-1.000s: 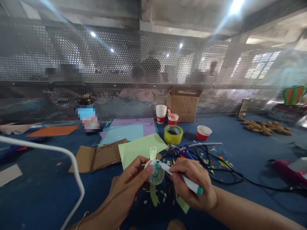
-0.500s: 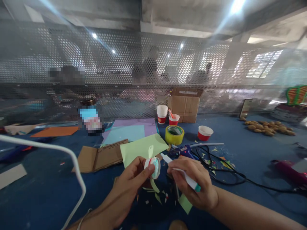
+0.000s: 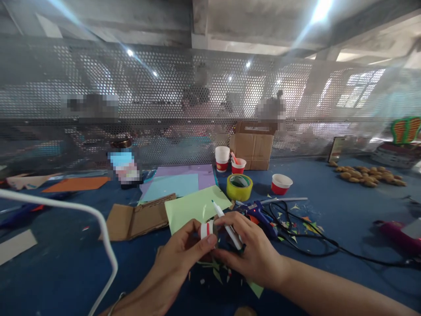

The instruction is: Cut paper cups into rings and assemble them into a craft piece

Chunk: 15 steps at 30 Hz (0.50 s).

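The cup piece (image 3: pixel 207 230) is pinched by the left hand (image 3: pixel 187 253); the marker (image 3: pixel 233 238), gripped by the right hand (image 3: pixel 251 242), is best angled safely toward eleven o'clock.

Left hand (image 3: pixel 184 251) and right hand (image 3: pixel 252 245) curl close together.

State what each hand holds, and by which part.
Left hand: the small red-striped white piece, by its side. Right hand: the white marker, by its barrel.
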Each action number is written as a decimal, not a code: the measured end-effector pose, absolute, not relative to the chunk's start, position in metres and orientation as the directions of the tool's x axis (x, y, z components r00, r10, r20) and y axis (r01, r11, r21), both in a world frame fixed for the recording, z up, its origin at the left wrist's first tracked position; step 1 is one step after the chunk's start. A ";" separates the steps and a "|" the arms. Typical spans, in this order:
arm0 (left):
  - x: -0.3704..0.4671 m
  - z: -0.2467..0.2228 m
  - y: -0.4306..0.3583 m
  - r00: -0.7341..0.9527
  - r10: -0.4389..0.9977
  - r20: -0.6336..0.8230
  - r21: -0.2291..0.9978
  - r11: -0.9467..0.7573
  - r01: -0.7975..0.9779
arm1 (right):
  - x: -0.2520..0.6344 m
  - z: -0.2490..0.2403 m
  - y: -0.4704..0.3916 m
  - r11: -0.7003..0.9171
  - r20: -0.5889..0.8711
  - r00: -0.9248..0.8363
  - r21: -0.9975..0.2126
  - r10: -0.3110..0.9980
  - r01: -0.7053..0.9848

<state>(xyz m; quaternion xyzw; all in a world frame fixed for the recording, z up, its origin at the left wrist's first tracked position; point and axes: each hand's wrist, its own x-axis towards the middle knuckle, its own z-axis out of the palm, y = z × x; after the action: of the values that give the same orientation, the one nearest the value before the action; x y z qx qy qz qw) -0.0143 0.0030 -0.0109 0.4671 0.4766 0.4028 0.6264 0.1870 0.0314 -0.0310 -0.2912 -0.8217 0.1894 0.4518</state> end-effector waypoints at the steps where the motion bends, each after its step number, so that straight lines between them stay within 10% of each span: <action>1: -0.015 -0.011 0.004 0.242 0.945 -0.221 0.967 0.245 -0.075 | 0.188 -0.030 0.032 0.755 0.629 -0.421 -0.578 0.654 0.310; 15: -0.016 -0.007 0.006 0.278 0.947 -0.161 0.979 0.190 -0.078 | 0.191 -0.029 0.032 0.702 0.591 -0.386 -0.649 0.708 0.294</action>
<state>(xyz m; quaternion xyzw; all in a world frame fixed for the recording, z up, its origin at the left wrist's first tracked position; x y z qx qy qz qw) -0.0165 0.0057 -0.0065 0.4904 0.4428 0.4058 0.6315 0.1910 0.0317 -0.0287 -0.3128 -0.8012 0.2265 0.4571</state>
